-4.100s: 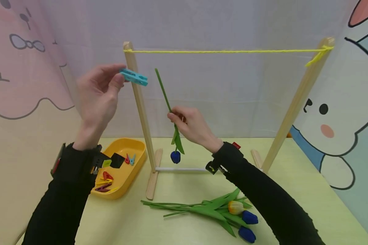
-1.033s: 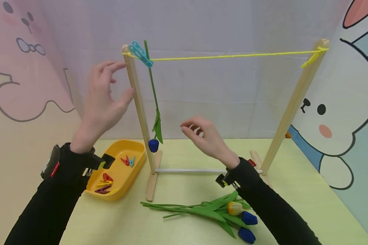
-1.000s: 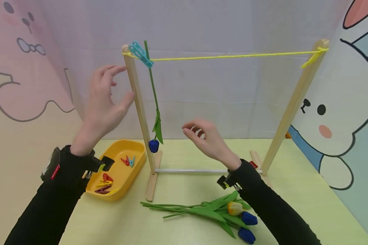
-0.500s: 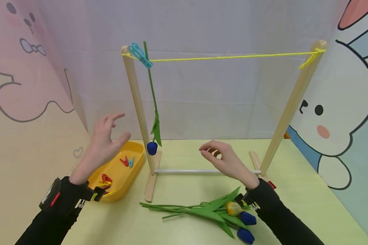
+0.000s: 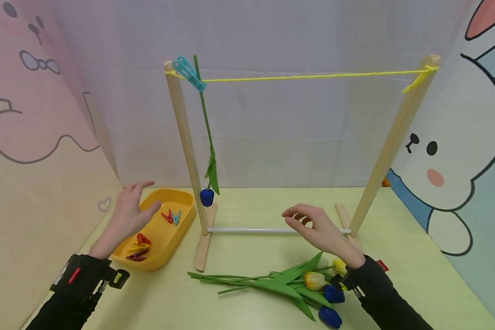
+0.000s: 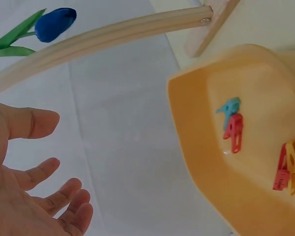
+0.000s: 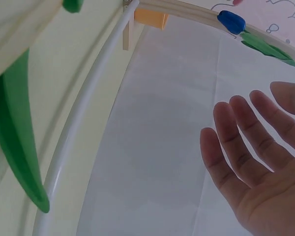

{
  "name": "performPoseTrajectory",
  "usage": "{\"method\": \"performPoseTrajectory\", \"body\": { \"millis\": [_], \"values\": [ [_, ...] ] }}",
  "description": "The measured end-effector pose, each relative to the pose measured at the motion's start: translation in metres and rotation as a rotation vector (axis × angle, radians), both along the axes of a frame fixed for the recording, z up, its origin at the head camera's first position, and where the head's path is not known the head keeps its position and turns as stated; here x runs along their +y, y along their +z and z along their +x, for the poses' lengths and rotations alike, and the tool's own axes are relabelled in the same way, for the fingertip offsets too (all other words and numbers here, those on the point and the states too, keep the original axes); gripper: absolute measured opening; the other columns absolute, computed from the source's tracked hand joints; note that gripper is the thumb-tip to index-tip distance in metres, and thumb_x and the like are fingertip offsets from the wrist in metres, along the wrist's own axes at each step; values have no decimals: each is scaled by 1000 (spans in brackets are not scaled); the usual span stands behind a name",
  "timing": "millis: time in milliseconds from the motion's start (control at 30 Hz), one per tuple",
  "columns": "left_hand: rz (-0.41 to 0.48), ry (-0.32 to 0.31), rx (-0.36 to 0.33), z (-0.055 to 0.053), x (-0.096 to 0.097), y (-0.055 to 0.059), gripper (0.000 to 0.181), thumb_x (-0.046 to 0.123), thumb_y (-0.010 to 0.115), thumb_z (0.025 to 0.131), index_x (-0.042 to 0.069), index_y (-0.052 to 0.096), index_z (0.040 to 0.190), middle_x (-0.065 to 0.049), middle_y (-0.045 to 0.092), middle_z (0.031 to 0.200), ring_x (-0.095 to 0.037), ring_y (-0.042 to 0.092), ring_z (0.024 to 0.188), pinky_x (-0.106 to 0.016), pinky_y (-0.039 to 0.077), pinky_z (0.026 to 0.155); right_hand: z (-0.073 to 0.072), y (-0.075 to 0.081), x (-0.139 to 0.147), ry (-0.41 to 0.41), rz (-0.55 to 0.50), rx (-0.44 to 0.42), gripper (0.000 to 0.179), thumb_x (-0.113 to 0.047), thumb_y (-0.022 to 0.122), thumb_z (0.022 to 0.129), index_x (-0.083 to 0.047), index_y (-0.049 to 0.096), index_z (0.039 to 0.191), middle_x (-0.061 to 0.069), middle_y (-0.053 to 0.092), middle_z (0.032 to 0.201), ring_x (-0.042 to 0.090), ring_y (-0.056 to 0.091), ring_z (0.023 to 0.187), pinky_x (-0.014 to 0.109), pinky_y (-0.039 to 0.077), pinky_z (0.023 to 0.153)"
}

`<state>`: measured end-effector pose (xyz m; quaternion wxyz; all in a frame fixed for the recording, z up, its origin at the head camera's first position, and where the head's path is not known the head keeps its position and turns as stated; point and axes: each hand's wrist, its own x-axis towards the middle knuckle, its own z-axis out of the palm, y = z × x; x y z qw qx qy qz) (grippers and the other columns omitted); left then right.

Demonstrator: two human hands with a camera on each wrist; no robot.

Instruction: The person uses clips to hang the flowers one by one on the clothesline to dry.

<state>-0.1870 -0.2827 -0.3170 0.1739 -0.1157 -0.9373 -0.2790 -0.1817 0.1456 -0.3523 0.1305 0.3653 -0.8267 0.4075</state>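
Note:
A blue tulip hangs head down from the yellow string, its stem clipped there by a light blue clothespin. My left hand is over the left side of the yellow tray, fingers apart and holding nothing. In the left wrist view, red, blue and yellow clothespins lie in that tray, away from the fingertips. My right hand is above the table near the white crossbar, fingers loosely bent with nothing in them. Below it lies a bunch of tulips, with blue and yellow heads.
Two wooden posts, the left post and the right post, hold the string up on flat wooden feet. A pale curtain hangs behind. Cartoon-printed sheets stand at both sides of the table.
The blue tulip and light blue clothespin, earlier in my hands, now hang on the string. Both hands have let go and come down, the left towards the tray, the right towards the tulips.

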Motion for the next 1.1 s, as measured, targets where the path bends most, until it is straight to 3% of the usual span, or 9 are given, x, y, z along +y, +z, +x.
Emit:
{"method": "performPoseTrajectory", "body": {
  "millis": [167, 400, 700, 800, 933, 1000, 1100],
  "values": [
    [-8, 41, -40, -4, -17, -18, 53, 8, 61, 90, -14, 40, 133, -41, 35, 129, -57, 30, 114, -72, 27, 91, 2, -6, 7, -3, 23, -21, 15, -3, 59, 93, -4, 67, 106, 6, 68, 97, 17, 60, 79, 39, 55, 64],
    [-28, 104, -182, -8, -34, -44, 57, 13, 59, 92, -15, 35, 136, -45, 28, 132, -61, 27, 113, -73, 26, 92, 2, -13, 10, -13, 63, -75, 14, -6, 60, 94, -4, 67, 106, 5, 68, 96, 16, 61, 80, 39, 55, 66],
    [-94, 137, -287, -21, -53, -78, 59, 15, 61, 90, -18, 37, 132, -47, 33, 125, -62, 35, 106, -73, 33, 88, 4, -15, 9, -6, 50, -60, 14, -4, 60, 93, -4, 67, 104, 5, 68, 95, 18, 61, 80, 40, 55, 65],
    [-97, 100, -316, -25, -53, -86, 59, 13, 61, 89, -19, 37, 132, -46, 35, 125, -59, 39, 107, -71, 34, 91, 4, -17, 8, -4, 47, -67, 13, -5, 60, 93, -4, 67, 104, 5, 68, 95, 20, 61, 82, 40, 55, 65],
    [-150, -17, -347, -32, -49, -90, 56, 4, 59, 88, -23, 35, 131, -47, 38, 127, -58, 39, 114, -68, 33, 97, 4, -18, 7, -5, 46, -75, 13, -5, 61, 93, -4, 67, 104, 5, 68, 95, 20, 61, 82, 40, 55, 65],
    [-184, -79, -388, -37, -46, -89, 56, -1, 57, 86, -25, 34, 131, -48, 36, 129, -59, 35, 118, -67, 30, 99, 4, -18, 7, -6, 48, -76, 13, -5, 61, 92, -5, 67, 104, 5, 68, 95, 19, 61, 82, 39, 55, 66],
    [-218, -112, -479, -43, -42, -88, 57, -5, 54, 85, -23, 32, 134, -47, 33, 133, -59, 30, 122, -67, 25, 102, 4, -17, 7, -4, 45, -79, 14, -4, 61, 92, -5, 68, 104, 5, 68, 95, 19, 62, 83, 39, 55, 66]
  ]
}}
